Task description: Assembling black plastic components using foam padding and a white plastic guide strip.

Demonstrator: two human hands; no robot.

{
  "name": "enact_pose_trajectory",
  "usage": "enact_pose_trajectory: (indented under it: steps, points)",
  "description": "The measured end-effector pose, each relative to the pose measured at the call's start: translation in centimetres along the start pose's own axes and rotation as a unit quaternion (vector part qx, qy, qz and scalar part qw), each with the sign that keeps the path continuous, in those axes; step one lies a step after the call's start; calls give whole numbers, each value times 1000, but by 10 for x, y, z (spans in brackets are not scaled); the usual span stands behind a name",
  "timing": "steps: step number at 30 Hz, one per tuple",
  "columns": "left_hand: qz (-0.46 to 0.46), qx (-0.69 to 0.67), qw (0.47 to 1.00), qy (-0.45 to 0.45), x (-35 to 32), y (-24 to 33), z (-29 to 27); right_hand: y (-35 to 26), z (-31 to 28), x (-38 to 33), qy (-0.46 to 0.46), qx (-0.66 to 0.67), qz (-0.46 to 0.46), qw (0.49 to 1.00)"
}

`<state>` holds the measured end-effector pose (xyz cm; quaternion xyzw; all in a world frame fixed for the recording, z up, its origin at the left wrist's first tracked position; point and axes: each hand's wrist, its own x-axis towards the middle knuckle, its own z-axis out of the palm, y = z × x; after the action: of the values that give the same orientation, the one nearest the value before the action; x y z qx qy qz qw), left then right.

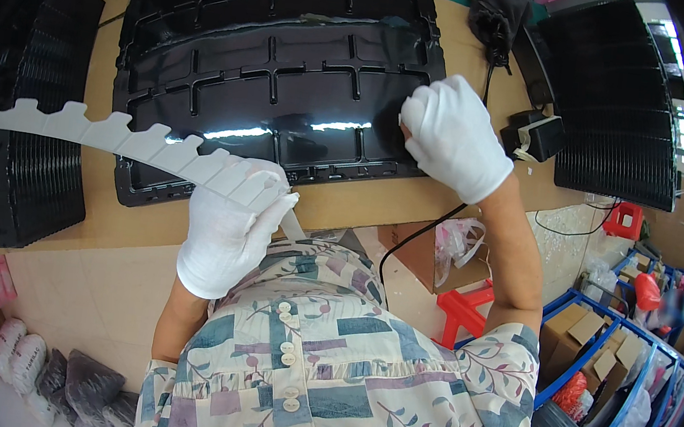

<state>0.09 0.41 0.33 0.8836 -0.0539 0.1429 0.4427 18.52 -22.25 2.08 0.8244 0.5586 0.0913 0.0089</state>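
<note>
My white-gloved left hand (230,230) is closed round one end of a long white strip (143,143) with tabs along its upper edge. The strip reaches out to the left over the front of a shiny black tray (308,144), and a short end of it shows below my fingers. Over the tray's right front part is my right hand (452,133), gloved too, with its fingers curled in. Whatever it may hold is hidden by the fingers. Moulded ridges divide the tray into compartments, and it lies on a tan table (346,177).
Stacks of black trays stand at the left (53,121) and right (616,101). A black box-shaped device (536,136) with a cable sits right of my right hand, below a dark bag (499,16). A red stool (466,312) and blue racks (641,332) with cartons are at the lower right.
</note>
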Motion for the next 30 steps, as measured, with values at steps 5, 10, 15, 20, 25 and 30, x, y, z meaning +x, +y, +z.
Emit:
enact_pose_trajectory:
  steps: [5,10,15,20,25,30]
  points:
    - [-12,-3,1000,-10,-1,0,-1,8,1,1,-3,49,31,998]
    - [2,18,1000,-17,0,1,-1,9,7,5,37,45,60,996]
    - [-1,8,1000,-16,-2,0,-1,-5,-6,-4,-39,37,-9,999]
    - [-9,8,1000,-15,-5,-1,-3,3,-10,-18,55,146,59,986]
    - [-26,-17,999,-26,-1,0,2,7,-9,-43,171,177,166,955]
    - [28,33,998,-40,-3,-6,-10,-30,-41,-108,203,487,333,781]
